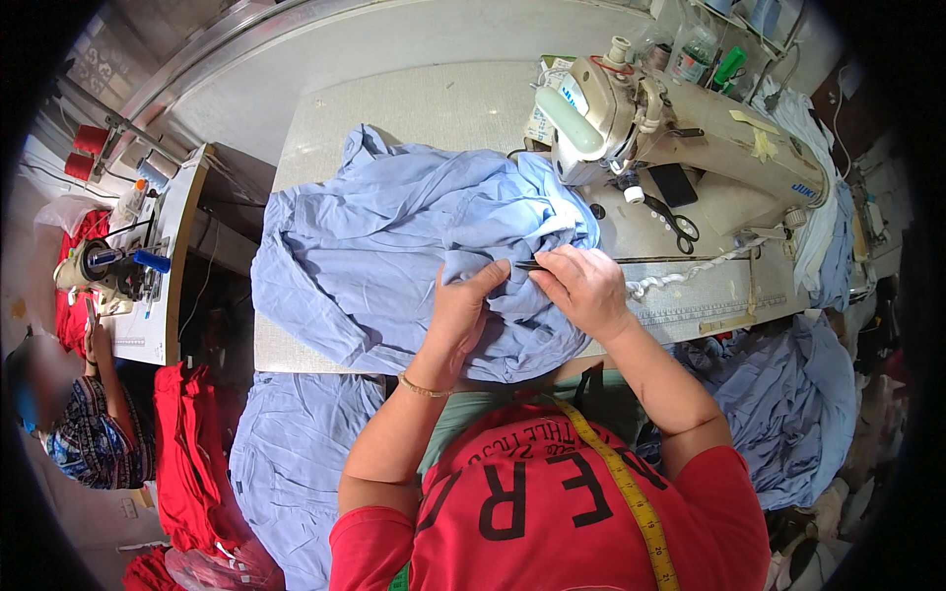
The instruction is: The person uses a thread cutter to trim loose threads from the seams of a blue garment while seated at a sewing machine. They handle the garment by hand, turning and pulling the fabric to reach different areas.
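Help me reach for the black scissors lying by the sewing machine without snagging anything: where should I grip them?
Grip the black scissors by their looped handles, which point toward the person. Come from the near right side: the blades aim back at the sewing machine, which blocks the far side.

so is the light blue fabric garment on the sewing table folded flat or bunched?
Bunched. The light blue fabric garment lies crumpled in loose folds, gathered under the left hand and right hand.

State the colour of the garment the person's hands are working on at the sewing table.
Light blue garment, plain with no pattern, seen best in the head view.
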{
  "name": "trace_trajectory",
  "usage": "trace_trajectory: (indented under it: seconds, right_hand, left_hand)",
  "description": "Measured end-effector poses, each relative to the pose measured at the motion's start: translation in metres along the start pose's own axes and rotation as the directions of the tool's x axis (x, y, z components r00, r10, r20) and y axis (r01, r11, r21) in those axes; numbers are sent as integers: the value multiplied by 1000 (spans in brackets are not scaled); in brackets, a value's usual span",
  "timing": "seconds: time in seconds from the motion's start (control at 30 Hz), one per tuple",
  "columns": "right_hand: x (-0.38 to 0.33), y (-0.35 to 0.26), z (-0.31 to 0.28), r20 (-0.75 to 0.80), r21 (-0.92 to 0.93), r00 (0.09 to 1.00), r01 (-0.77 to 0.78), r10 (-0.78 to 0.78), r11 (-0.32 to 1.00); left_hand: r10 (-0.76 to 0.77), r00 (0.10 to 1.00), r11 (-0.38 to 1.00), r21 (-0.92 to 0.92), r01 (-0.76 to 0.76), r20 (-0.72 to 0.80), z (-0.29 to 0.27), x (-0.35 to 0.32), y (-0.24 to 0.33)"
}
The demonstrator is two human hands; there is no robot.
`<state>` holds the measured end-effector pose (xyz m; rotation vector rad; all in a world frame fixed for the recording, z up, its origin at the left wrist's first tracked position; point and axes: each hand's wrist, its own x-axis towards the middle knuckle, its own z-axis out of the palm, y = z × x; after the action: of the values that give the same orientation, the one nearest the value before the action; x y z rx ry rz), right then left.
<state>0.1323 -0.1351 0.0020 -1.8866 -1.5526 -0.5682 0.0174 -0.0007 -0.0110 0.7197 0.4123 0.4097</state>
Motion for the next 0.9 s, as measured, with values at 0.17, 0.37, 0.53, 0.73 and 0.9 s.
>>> trace_trajectory:
  seconds: [0.17, 0.37, 0.53, 0.73, 0.9]
  right_hand:
    - [2, 5, 0, 5, -63, 995, 98, -97, 993]
    - [5, 7, -2, 22, -109, 984, 179, -178, 978]
    - [6, 12, 0, 32, -132, 973, 231, -228, 964]
    - [8, 16, 4, -14, -120, 971, 235, -238, 965]
    - [8, 21, 2, 69, -188, 951, 309, -301, 932]
  left_hand:
    - [-1, 1000, 1000, -19, 1, -3, 0, 2, -1]
    - [-27, 999, 1000, -3, 27, -22, -1, 2, 0]
    - [-22, 999, 1000, -9, 22, -39, -2, 4, -3]
    - [-63, 995, 998, -17, 62, -71, -3, 6, -2]
    - [-105, 992, 994, -26, 104, -75, 2, 5, 4]
